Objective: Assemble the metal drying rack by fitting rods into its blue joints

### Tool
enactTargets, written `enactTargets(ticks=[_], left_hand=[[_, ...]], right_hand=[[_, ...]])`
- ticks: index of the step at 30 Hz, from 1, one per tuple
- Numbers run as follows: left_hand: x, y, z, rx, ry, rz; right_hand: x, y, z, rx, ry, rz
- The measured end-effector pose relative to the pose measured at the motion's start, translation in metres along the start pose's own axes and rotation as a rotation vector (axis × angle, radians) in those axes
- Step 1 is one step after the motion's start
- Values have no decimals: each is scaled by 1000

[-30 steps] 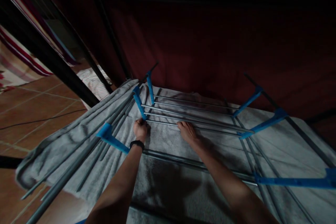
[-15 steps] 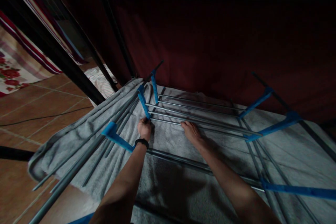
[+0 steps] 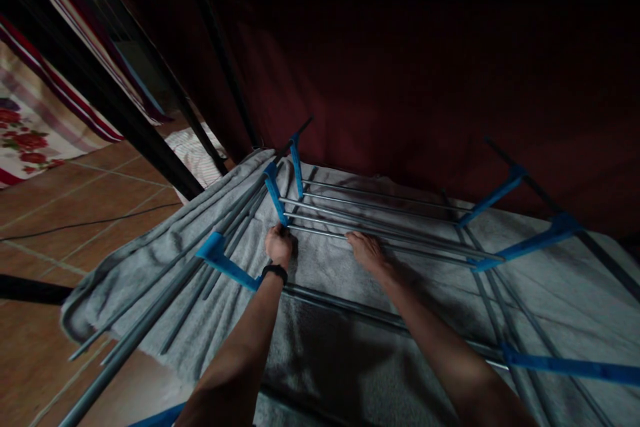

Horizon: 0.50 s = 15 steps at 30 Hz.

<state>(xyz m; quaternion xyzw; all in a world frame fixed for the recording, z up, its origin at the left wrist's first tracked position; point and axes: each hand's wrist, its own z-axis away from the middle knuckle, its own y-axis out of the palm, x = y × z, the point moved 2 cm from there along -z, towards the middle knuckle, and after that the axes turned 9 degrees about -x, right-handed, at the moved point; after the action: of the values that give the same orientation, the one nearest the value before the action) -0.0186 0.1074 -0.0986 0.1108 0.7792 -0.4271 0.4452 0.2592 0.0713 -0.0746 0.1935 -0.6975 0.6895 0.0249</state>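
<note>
A rack of grey metal rods [image 3: 425, 252] joined by blue plastic brackets lies over a grey blanket. My left hand [image 3: 279, 245], with a black band at its wrist, is closed at the lower end of a blue bracket [image 3: 275, 193], where a thin rod meets it; the fingertips are partly hidden. My right hand [image 3: 365, 248] has its fingers closed on the same front thin rod [image 3: 320, 231], to the right of my left hand. Another blue bracket [image 3: 227, 261] stands left of my left wrist, fixed to a thick tube [image 3: 145, 321].
The grey blanket [image 3: 125, 280] reaches over the tiled floor [image 3: 30, 360] at left. A dark red cloth [image 3: 400, 93] hangs behind the rack. Dark posts [image 3: 115, 93] slant at upper left, beside a flowered cloth [image 3: 30, 140]. More blue brackets [image 3: 535, 240] stand at right.
The whole view has shifted slightly, so the scene sits a little further right. Both hands keep almost the same places on the rack.
</note>
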Motion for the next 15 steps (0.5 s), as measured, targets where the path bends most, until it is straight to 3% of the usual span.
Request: enactTargets(ticks=[7,15], left_hand=[[-5,-2,-1,35,-5,-116],[-18,-10,7,116,-17,-249]], right_hand=[[-7,1,-5,29,-8,-56],[-7,9,-8,-79,-61,-151]])
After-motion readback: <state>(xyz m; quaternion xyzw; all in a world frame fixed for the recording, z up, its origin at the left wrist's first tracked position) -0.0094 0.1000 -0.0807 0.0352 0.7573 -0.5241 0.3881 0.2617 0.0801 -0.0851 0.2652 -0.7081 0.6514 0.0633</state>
